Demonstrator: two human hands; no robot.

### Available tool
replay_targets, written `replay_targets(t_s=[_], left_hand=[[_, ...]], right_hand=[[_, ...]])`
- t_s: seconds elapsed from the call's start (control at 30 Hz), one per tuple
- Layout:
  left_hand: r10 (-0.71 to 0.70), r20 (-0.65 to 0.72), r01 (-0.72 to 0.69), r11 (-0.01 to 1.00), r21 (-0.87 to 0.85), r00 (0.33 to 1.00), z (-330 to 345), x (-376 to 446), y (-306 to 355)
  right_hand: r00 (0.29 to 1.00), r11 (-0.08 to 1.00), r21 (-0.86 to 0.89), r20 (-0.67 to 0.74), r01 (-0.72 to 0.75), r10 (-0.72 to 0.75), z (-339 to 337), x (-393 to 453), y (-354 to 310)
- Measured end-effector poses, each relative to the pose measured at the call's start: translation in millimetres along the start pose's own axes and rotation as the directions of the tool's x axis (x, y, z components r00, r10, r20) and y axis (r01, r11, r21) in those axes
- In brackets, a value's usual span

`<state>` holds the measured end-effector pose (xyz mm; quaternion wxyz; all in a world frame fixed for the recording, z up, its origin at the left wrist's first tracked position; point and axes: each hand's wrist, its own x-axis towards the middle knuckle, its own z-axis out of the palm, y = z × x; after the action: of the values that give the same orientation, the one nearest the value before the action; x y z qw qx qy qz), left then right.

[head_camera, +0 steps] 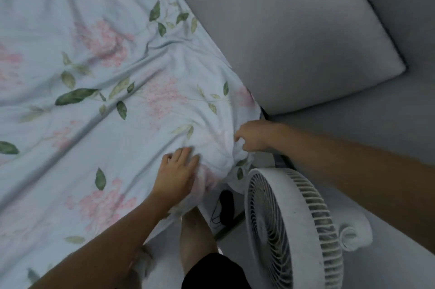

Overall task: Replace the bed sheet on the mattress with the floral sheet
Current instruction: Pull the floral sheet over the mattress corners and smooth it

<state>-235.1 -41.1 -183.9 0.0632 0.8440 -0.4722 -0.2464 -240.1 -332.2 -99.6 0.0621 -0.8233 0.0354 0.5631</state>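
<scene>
So the pale blue cotton floral sheet with pink blossoms and green leaves (106, 72) is spread over the mattress and fills the whole stretch from 7 o'clock round to 12 o'clock, wrinkled, with long creases running toward the near corner. That corner sits just below the middle, around 6 o'clock, and both hands are on it.

The left hand (175, 174) lies flat on top of the sheet at the corner, fingers straight and only slightly apart, pressing the fabric down. The right hand (255, 136) comes in from 4 o'clock and sits just past the corner edge, fingers curled in, pinching a bunched fold of the sheet where it drops over the side. The two hands are near each other but not touching.

A round white plastic fan with a slatted grille (292, 227) stands on the floor at 5 o'clock, just beside the corner, under the right forearm. A small black object with a thin cord (226, 204) lies on the floor between the fan and the bed. A big grey rectangular cushion (282, 37) takes up 1 to 2 o'clock, its long edge right along the sheet's edge
</scene>
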Motion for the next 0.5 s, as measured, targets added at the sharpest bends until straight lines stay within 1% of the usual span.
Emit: replay_targets(t_s=[0.07,0.13,0.17,0.23,0.3,0.4,0.5], left_hand=[[-0.063,-0.049,0.063,0.998,0.006,0.997,6.6,-36.1,-27.5],[-0.127,-0.088,0.128,0.992,-0.004,0.988,16.7,-81.7,-54.3],[-0.166,-0.103,0.166,0.986,-0.005,0.981,22.5,-108.0,-67.8],[-0.246,-0.138,0.248,0.969,-0.004,0.959,33.6,-166.7,-92.7],[-0.344,-0.131,0.346,0.938,-0.004,0.93,45.2,-234.4,-116.4],[-0.512,-0.074,0.513,0.858,-0.005,0.856,67.5,-343.0,-152.0],[-0.663,-0.02,0.663,0.748,-0.022,0.748,88.1,-443.5,-185.2]], right_hand=[[0.998,0.997,-0.065,0.062,0.036,-0.032,-3.2,9.5,-38.9],[0.996,0.989,-0.139,0.085,0.051,-0.04,-2.6,19.3,-87.5],[0.996,0.98,-0.191,0.076,0.049,-0.035,-0.8,23.6,-115.7],[0.999,0.963,-0.264,0.006,0.048,-0.048,9.3,32.7,-175.0],[0.992,0.964,-0.249,-0.061,0.088,-0.107,24.3,38.2,-245.5],[0.964,0.966,-0.211,-0.186,0.152,-0.193,59.5,44.2,-353.9],[0.943,0.957,-0.228,-0.239,0.177,-0.231,100.5,46.4,-451.8]])
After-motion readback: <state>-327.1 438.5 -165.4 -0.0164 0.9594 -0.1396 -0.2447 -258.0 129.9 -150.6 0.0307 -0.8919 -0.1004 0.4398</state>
